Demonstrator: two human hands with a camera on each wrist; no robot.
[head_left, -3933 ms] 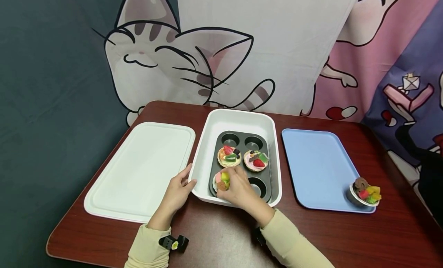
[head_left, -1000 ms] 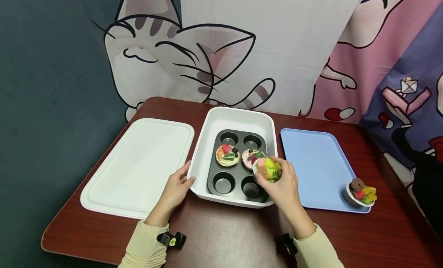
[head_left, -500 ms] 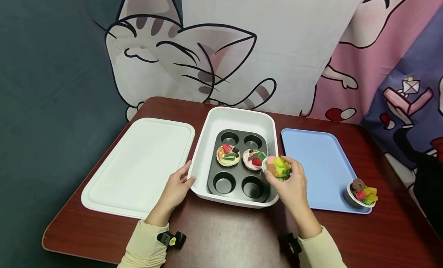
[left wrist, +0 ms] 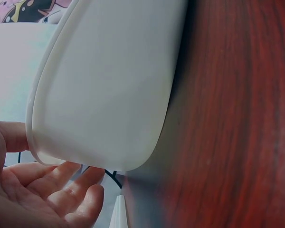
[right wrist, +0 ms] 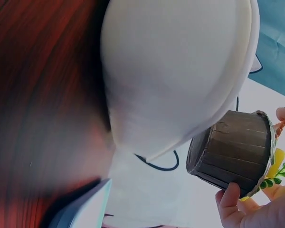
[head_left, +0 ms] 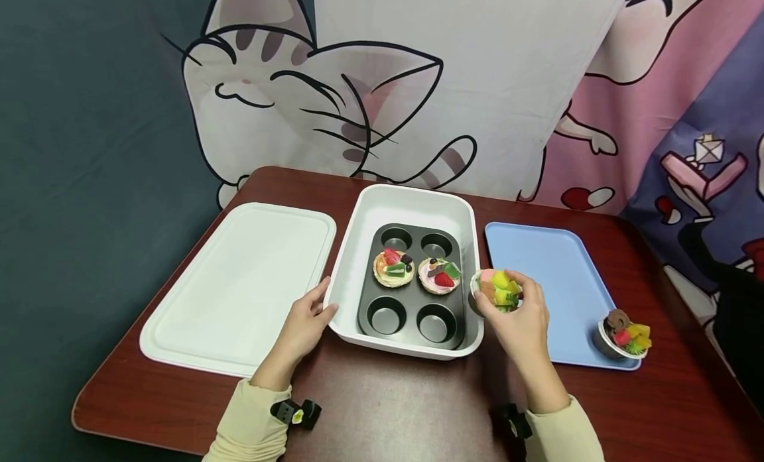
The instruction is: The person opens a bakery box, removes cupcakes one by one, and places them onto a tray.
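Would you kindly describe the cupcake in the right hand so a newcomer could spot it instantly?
On the table, find the white bin. By its right side, the right hand holds the cupcake, pink and yellow on top, in a dark pleated cup. Unlike the brown-swirled cupcake on the blue tray, it is held aloft.

Left grip [head_left: 301, 329] has thumb and fingers apart; right grip [head_left: 518, 321], partly hidden, seems curled.

4 cupcakes [head_left: 440, 276] are showing, 2 of them sitting in 1 muffin pan [head_left: 412, 309]; 4 uncovered cups [head_left: 386, 315] are showing there. 1 white bin [head_left: 412, 207], 1 blue tray [head_left: 531, 263], 1 flat white tray [head_left: 239, 286], 2 hands [head_left: 301, 328] and 2 wrist devices [head_left: 310, 415] are being counted at 1 table [head_left: 394, 409].
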